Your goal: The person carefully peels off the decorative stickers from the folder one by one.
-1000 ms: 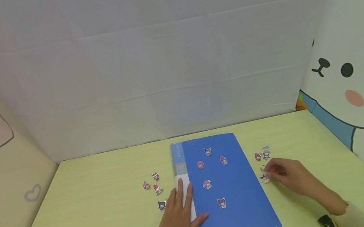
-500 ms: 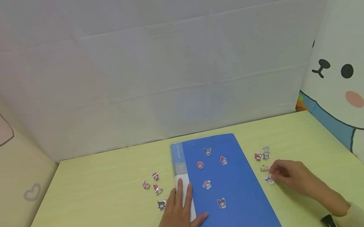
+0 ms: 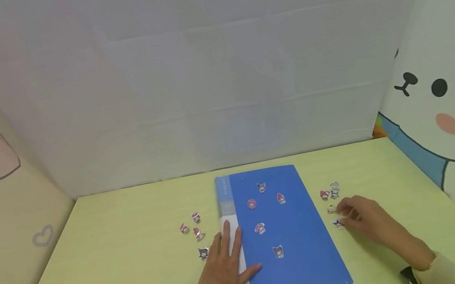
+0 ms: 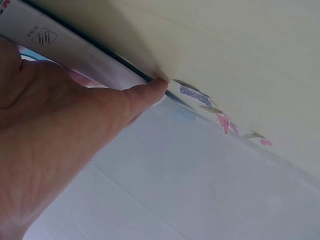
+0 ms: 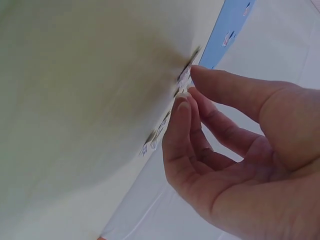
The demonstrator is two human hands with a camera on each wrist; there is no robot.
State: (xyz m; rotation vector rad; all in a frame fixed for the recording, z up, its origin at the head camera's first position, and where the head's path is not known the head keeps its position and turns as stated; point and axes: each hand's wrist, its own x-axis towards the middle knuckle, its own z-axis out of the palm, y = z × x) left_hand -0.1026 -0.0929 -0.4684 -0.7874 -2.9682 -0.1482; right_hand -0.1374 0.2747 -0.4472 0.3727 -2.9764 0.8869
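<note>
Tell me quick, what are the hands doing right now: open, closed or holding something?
Left hand: open, resting on the blue rectangular folder.
Right hand: curled at a small white-and-purple cartoon sticker; whether it pinches it cannot be told.

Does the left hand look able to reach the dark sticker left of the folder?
Probably yes: the dark sticker lies just beside the left hand, with nothing visible between them.
</note>
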